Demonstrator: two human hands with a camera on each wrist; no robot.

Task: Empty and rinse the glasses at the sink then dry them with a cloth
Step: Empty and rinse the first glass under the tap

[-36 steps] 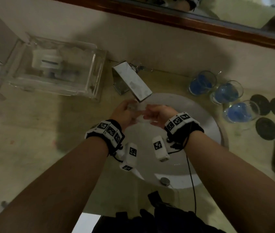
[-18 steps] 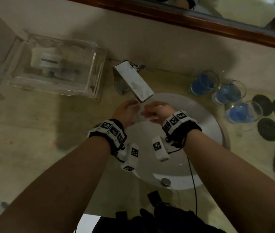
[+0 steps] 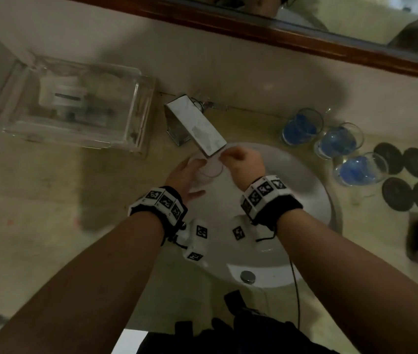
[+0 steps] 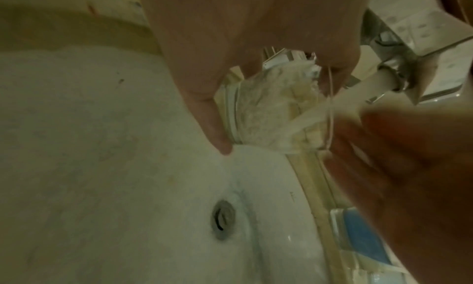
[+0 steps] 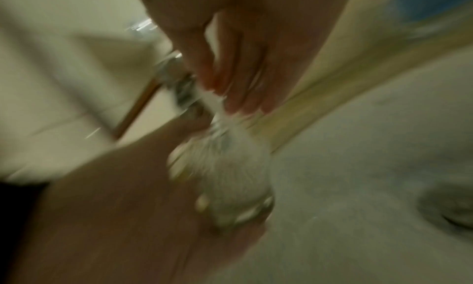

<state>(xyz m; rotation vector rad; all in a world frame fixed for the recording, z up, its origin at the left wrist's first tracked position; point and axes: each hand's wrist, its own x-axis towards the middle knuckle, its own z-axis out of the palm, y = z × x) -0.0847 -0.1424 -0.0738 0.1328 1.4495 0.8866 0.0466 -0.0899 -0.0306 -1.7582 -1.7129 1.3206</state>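
One clear drinking glass [image 3: 209, 172] is under the square chrome tap [image 3: 197, 127], held over the round white sink basin [image 3: 312, 190]. The left hand [image 3: 183, 176] grips it round the body, thumb and fingers [image 4: 204, 98] curled on the wall; the left wrist view shows a white stream of water running from the spout into its mouth and frothing inside. The right hand [image 3: 243, 163] is at the rim, its fingers [image 5: 238, 70] bent toward the glass's mouth; the right wrist view is too blurred to tell whether they pinch the rim or only touch it.

Compared with a second ago, the glass has turned: then it lay hidden between both hands, close together under the spout, and now its open mouth faces upward and the right hand has shifted to the far edge. I judge this to be the rinse step in hand, with the glass already emptied of its contents.

Three more clear glasses holding blue liquid [image 3: 338, 140] stand on the beige table [image 3: 49, 200] right of the basin, beside four dark round coasters [image 3: 404, 180], so most of the task remains. A clear plastic box [image 3: 75, 108] sits left of the tap. No cloth is plainly identifiable.
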